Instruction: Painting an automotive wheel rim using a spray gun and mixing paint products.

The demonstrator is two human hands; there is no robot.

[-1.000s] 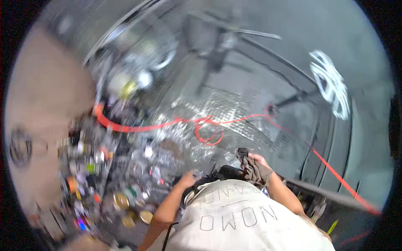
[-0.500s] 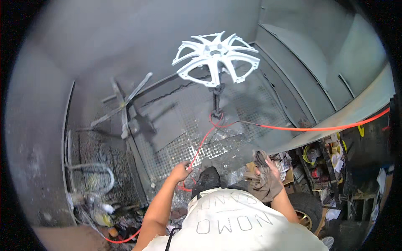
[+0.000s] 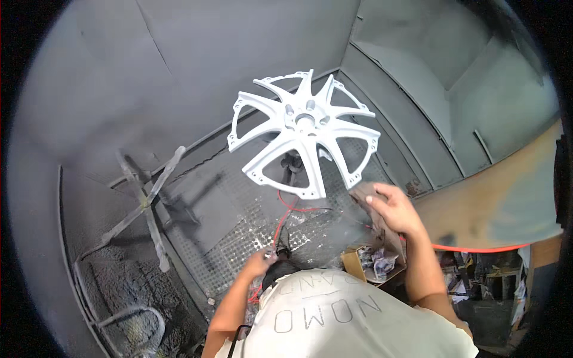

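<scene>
a white alloy wheel face (image 3: 305,132), multi-spoked with bolt holes around its hub, sits at the upper centre of the frame, tilted toward the camera on a dark stand (image 3: 292,164) that rises from the metal grate floor (image 3: 239,235) of a grey spray booth. just below and right of the wheel's lower rim, the right hand (image 3: 394,209) is raised, fingers curled around a brownish rag (image 3: 365,197) that bunches at the fingertips and hangs down behind the palm; the rag lies very near the wheel's edge, though whether it touches cannot be told. the left hand (image 3: 261,262) is lower, near the bottom centre, closed around a dark spray gun (image 3: 280,253) of which only a small part shows; a red hose (image 3: 280,224) runs up from there across the grate toward the stand. the person's pale shirt fills the bottom centre.

to the left of the wheel, in the middle left of the frame, a paint-crusted cross-shaped stand (image 3: 146,200) stands on the grate, well apart from both hands. a curved metal rail (image 3: 89,298) edges the lower left. just right of the left hand lies an open cardboard box (image 3: 358,262) holding crumpled paper. at the right, a curved brown panel (image 3: 501,203) crosses the frame with a second red hose (image 3: 477,247) along its lower edge, and cluttered shelves (image 3: 477,286) sit beneath it.
</scene>
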